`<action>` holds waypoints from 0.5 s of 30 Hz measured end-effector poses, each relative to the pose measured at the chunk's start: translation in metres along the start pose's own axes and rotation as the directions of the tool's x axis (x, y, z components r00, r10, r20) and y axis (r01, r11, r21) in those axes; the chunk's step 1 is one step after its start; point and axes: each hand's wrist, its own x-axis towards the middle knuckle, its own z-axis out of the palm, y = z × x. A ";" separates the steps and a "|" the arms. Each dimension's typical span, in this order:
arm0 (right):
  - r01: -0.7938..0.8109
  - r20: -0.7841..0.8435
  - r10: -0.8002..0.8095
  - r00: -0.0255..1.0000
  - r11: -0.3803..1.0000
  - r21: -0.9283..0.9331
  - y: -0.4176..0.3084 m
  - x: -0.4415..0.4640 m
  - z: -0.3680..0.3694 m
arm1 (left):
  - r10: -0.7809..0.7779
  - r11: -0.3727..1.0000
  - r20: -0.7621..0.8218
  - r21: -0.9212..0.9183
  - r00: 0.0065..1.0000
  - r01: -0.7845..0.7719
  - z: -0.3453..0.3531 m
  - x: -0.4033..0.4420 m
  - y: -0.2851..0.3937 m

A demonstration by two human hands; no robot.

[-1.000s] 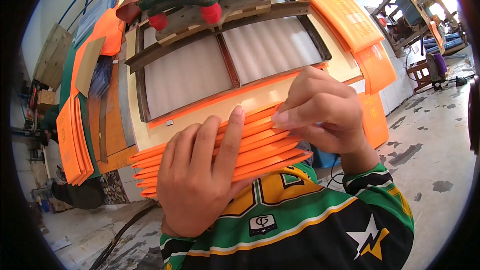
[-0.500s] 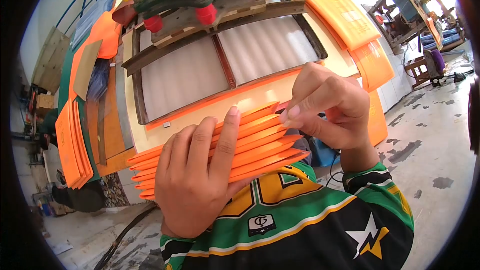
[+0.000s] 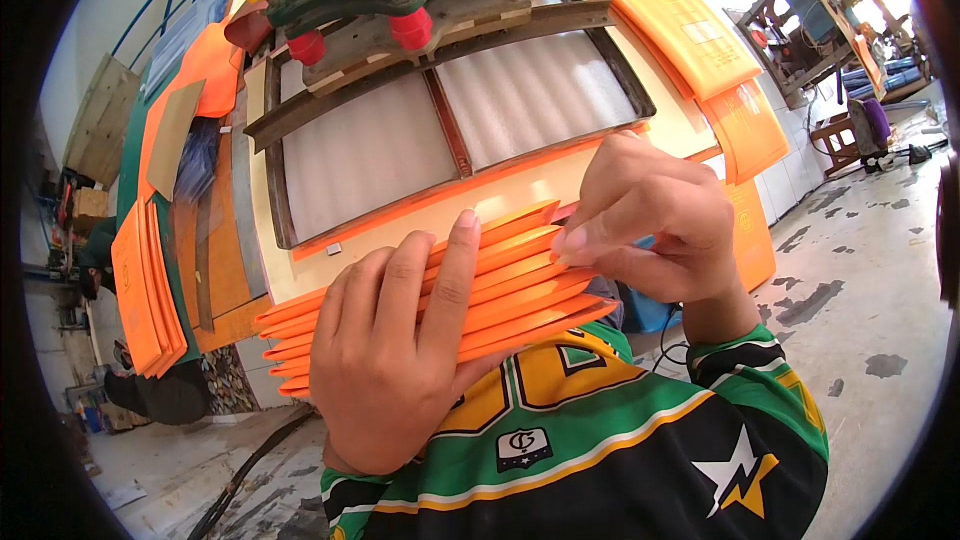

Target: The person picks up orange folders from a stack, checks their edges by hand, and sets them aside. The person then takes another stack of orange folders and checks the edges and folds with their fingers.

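Note:
A stack of orange folded plastic sleeves (image 3: 525, 290) is held in front of my chest, its layers fanned slightly apart at the right end. My left hand (image 3: 385, 355) lies across the stack from the near side, fingers stretched over the layers and the thumb mostly hidden beneath. At the stack's right end, my right hand (image 3: 660, 225) has thumb and forefinger pinched at the corner of one middle layer. Whatever lies between those fingertips is mostly hidden by them.
Beyond the stack is a press (image 3: 400, 0) with red knobs, above a metal frame (image 3: 435, 115) holding whitish padding. More orange sleeves (image 3: 145, 290) hang at the left table edge. Printed orange sheets (image 3: 670, 25) are piled at the right. A cable (image 3: 240, 480) runs along the floor.
My right hand has moved slightly down and left, its pinch going from an upper layer's corner to a lower one. My left hand and the stack stay nearly still.

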 end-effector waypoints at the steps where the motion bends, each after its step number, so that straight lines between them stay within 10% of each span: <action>1: 0.005 -0.061 -0.002 0.998 0.999 0.048 0.000 -0.001 0.002 | -0.003 1.000 -0.003 -0.004 1.000 0.003 0.000 0.000 0.000; 15: 0.078 -0.039 -0.080 0.996 0.996 -0.035 -0.001 -0.002 -0.001 | -0.004 1.000 -0.011 0.008 1.000 0.004 0.002 0.000 -0.001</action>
